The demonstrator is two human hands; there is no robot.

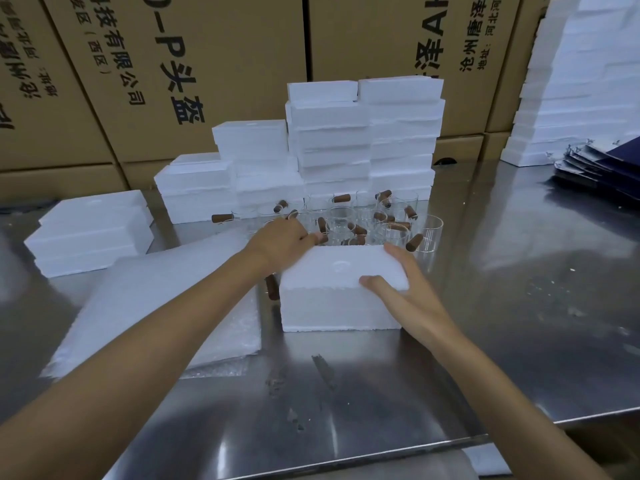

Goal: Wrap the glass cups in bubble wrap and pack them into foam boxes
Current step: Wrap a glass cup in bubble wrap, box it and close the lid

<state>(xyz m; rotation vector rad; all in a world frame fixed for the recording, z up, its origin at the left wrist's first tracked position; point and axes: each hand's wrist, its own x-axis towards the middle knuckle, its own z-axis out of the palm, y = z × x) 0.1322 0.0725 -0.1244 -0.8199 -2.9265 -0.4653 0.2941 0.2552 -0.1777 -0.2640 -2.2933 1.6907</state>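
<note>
A white foam box (337,299) stands on the steel table (381,393) in front of me, its lid (341,268) on top. My left hand (282,242) curls over the lid's far left corner. My right hand (403,291) grips the lid's near right corner, thumb on top and fingers down the side. Behind the box stand several glass cups (341,221) with brown wooden handles. A stack of bubble wrap sheets (162,306) lies to the left of the box, under my left forearm.
Stacked foam boxes (363,140) rise behind the cups, two more (91,233) sit at the left, and a tall pile (581,81) stands at the right. Dark blue folded bags (599,168) lie far right. Cardboard cartons (207,64) form the back wall. The table's front edge runs below my arms.
</note>
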